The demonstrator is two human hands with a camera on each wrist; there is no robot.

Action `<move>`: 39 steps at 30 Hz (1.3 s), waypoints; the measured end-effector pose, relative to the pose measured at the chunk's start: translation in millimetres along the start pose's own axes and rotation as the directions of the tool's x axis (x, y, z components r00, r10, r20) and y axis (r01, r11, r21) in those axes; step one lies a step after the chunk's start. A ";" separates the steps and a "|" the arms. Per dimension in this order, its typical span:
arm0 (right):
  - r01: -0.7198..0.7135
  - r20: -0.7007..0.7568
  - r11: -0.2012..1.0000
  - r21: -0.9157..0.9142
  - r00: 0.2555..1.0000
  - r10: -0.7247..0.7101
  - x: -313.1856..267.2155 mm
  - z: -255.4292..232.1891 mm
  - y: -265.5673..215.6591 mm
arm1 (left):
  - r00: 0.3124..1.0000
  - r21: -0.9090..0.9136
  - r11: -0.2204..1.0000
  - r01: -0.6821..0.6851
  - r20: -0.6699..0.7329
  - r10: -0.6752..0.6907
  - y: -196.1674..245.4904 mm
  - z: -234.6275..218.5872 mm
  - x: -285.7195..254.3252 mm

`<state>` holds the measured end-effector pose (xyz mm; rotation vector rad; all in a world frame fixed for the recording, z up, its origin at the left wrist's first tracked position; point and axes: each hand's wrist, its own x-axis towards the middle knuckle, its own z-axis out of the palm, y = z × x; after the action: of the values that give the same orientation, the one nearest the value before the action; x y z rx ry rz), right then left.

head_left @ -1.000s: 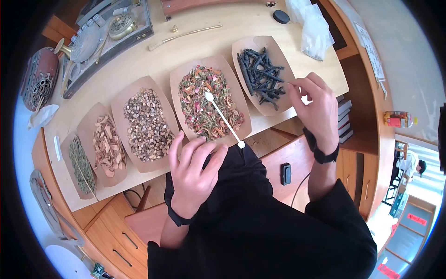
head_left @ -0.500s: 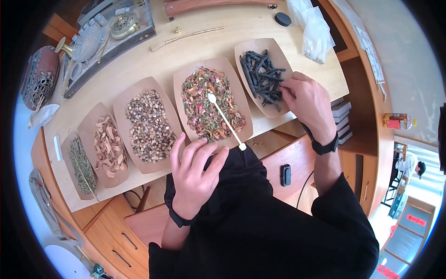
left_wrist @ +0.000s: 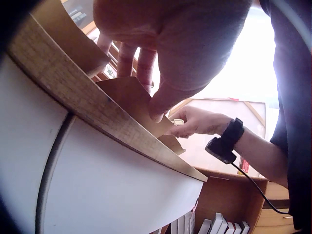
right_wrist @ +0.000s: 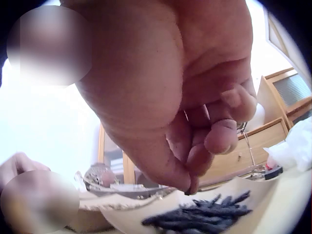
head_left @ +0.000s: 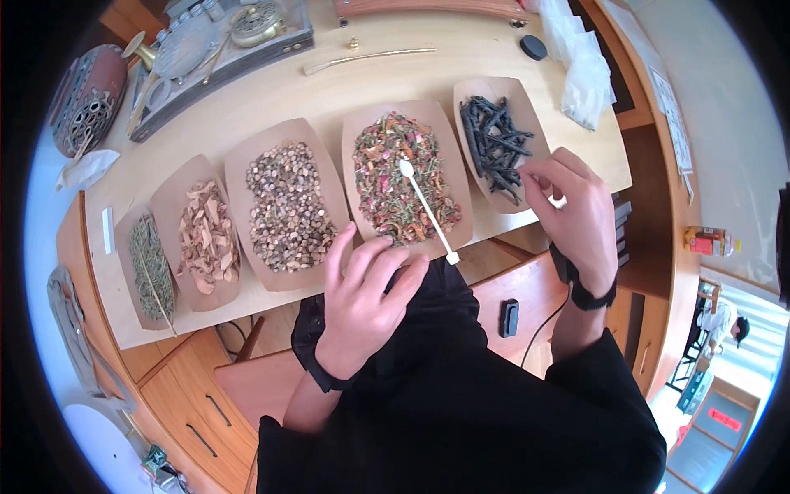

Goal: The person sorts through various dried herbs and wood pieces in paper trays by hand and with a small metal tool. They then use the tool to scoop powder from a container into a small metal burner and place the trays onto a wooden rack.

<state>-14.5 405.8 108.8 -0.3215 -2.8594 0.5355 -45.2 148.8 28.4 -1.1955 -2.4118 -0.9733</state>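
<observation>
Dark, twisted sticks (head_left: 498,136) lie in the right-hand paper tray (head_left: 527,103). My right hand (head_left: 584,218) hovers at that tray's near right edge, thumb and forefinger tips together. A tiny dark piece (right_wrist: 187,192) shows between those fingertips in the right wrist view. My left hand (head_left: 362,300) has its fingers loosely spread at the near end of the tray of mixed dried petals and herbs (head_left: 407,198). Its thumb lies close to that tray's wall in the left wrist view. A thin white stick (head_left: 429,210) with an oval tip lies across the petals.
Further left stand trays of small round brown pieces (head_left: 288,206), wood chips (head_left: 208,235) and green sprigs (head_left: 151,267). Behind them lie a thin brass tool (head_left: 370,58), a black lid (head_left: 533,47) and plastic bags (head_left: 588,86). A framed tray with brass ware (head_left: 255,29) stands back left.
My right hand dipped to the dark sticks, then drew back a little from the tray, thumb and forefinger still together. The left hand keeps its place; the head view has shifted.
</observation>
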 end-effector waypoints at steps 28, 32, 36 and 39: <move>0.188 -0.126 0.941 0.280 0.979 -0.158 -30.4 53.1 -45.0 | 0.780 0.297 0.782 0.548 -0.518 -0.350 -71.9 -143.2 -117.3; 0.227 -0.221 0.943 0.241 0.959 -0.175 -41.9 49.6 -31.4 | 0.700 0.330 0.654 0.680 -0.558 -0.446 -87.4 -166.0 -129.2; 0.204 -0.202 0.942 0.265 0.967 -0.153 -47.1 48.4 -29.4 | 0.820 0.480 0.677 0.558 -0.447 -0.358 -101.2 -169.9 -136.3; 0.195 -0.194 0.938 0.285 0.971 -0.143 -49.9 48.5 -30.7 | 0.825 0.467 0.689 0.554 -0.423 -0.375 -100.6 -171.2 -133.8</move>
<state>15.6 349.3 67.8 -0.0623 -2.5577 0.8531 -49.1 -90.3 40.9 -0.1861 -2.5179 -0.4071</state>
